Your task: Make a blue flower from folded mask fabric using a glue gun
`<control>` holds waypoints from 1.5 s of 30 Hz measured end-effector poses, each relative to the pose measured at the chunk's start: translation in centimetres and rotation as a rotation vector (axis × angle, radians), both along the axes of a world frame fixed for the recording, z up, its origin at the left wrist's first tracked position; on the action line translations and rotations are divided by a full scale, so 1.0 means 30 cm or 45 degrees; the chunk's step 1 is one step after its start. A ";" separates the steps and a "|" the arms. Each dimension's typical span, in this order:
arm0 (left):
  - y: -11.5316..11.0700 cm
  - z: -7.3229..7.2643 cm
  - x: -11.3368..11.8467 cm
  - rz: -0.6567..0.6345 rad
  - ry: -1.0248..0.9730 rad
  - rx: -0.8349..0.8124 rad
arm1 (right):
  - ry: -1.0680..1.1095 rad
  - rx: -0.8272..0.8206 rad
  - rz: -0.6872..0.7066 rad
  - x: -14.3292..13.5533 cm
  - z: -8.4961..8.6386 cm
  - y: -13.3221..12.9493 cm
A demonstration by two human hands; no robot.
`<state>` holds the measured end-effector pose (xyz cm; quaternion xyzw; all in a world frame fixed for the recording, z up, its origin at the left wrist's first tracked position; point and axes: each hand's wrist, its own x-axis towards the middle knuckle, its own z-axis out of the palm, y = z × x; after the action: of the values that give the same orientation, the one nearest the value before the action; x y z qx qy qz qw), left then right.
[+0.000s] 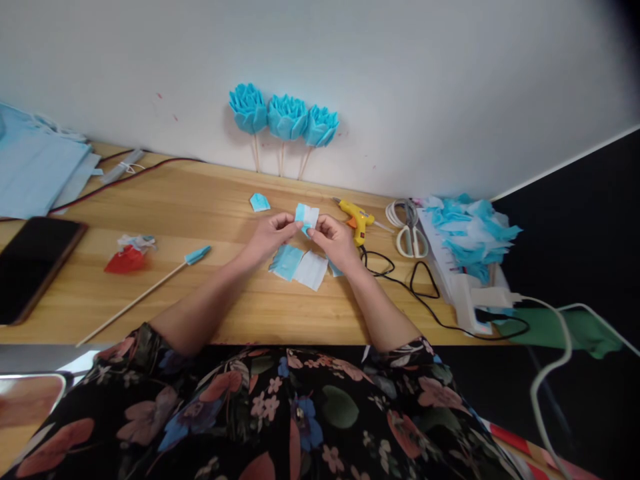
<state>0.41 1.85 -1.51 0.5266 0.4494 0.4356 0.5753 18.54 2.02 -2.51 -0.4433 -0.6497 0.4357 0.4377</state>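
A small blue-and-white fabric piece (307, 217) is pinched between my left hand (270, 237) and my right hand (335, 238), above the wooden table. Just below my hands lie a blue square (287, 262) and a white square (311, 269), with another blue bit partly under my right wrist. One cut blue petal (259, 202) rests beyond my left hand. A thin stick with a blue tip (198, 255) lies diagonally to the left. Three blue fabric flowers (287, 117) on sticks lean against the wall.
Right of my hands are a yellow glue gun (356, 219) with a black cord, scissors (411, 237), a pile of blue scraps (473, 230) and a power strip (467, 307). At left are a phone (37, 267), red scrap (126, 260) and blue masks (40, 160).
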 end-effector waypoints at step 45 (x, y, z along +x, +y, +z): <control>-0.007 -0.005 -0.010 -0.263 0.159 -0.010 | -0.029 -0.017 -0.004 0.039 -0.002 0.007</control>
<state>0.12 1.63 -1.65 0.5940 0.4297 0.3385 0.5899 19.69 2.23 -2.57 -0.4521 -0.6509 0.4343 0.4281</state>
